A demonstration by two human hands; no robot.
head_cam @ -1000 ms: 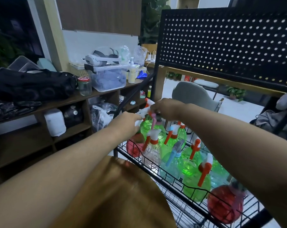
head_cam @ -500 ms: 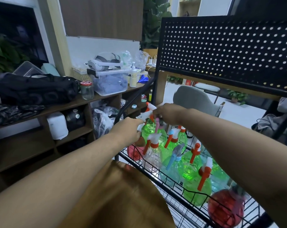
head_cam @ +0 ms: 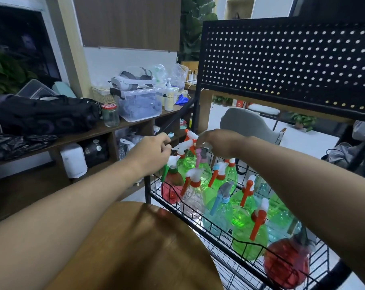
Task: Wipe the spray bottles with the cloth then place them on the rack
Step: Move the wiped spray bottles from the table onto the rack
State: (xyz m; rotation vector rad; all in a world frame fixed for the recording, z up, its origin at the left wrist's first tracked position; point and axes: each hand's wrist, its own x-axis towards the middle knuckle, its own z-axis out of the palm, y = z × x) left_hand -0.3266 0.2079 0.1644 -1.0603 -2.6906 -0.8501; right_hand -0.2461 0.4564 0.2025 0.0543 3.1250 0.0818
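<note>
A black wire basket rack holds several spray bottles: green, clear, teal and red ones with white, orange and blue trigger heads. At its far left corner stands a green spray bottle with a white and orange head. My left hand pinches the tip of its white nozzle with curled fingers. From above, my right hand grips the back of the same head with its fingertips. A pink-headed bottle stands right under my right hand. No cloth shows in view.
A black pegboard rises behind the basket. A round brown tabletop lies just below my arms. On the left, a wooden shelf carries a black bag, a jar and a plastic box. A grey chair stands beyond the rack.
Both hands stay at the same spray head. My left hand has drawn slightly up and to the left, out to the nozzle tip. The view has tilted a little.
</note>
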